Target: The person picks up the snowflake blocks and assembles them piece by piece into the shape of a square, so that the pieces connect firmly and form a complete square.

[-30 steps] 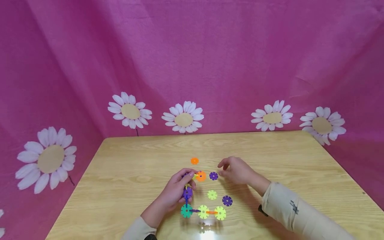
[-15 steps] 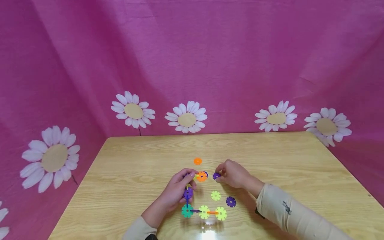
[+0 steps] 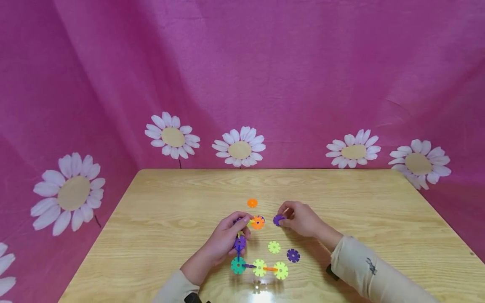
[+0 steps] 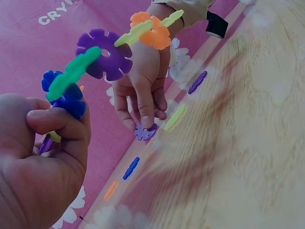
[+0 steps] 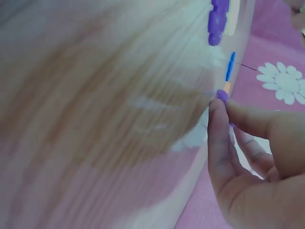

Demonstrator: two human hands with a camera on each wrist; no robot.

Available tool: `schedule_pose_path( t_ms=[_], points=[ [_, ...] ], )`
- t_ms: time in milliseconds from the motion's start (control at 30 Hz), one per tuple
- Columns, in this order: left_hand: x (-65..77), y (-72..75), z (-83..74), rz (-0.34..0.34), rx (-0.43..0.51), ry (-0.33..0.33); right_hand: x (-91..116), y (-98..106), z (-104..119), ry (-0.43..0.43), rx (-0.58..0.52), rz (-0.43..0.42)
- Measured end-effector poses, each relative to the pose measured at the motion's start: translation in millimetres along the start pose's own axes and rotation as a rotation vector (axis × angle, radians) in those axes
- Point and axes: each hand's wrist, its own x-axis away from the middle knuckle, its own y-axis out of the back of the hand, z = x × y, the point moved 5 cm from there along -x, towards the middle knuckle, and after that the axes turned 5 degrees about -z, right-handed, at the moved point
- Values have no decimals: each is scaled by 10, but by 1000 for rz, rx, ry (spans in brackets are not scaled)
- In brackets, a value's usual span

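Observation:
My left hand [image 3: 223, 240] grips a chain of slotted plastic flower discs. Along the chain are a purple disc [image 3: 240, 243], a green disc [image 3: 238, 265], yellow discs [image 3: 259, 268] and an orange disc [image 3: 258, 222]. In the left wrist view a blue disc [image 4: 71, 106] of the chain shows by the thumb; some parts are hidden behind the fingers. Between thumb and fingers, my right hand [image 3: 303, 219] pinches a loose purple disc [image 3: 278, 220]. That hand is right of the chain, apart from it. The right wrist view shows only a small part of the pinched disc [image 5: 222, 96].
On the wooden table [image 3: 170, 202] lie a loose orange disc [image 3: 252, 203], a yellow disc [image 3: 274, 247] and another purple disc [image 3: 293, 255]. A loose blue disc [image 4: 131, 168] appears in the left wrist view. A pink flowered cloth [image 3: 295, 84] hangs behind the table.
My right hand came to the purple disc from its right, took it between thumb and fingers, and has shifted slightly right with it. The left hand keeps its grip on the chain.

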Motion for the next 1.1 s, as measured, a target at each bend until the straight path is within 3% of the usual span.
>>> schedule_pose_path(
  t_ms=[267,633,900,1100],
  points=[
    [-8,-41,-7,-9,-16,-13,80,105,-17,-10,-157,-44],
    [-11,-53,26,-13,-11,3,271,161,117,-48,-353,-37],
    [3,-54,28,-12,-7,12,407,185,188,-90,-414,-29],
    [3,-85,30,1,-6,7,517,155,231,-43,-446,-43]
  ],
)
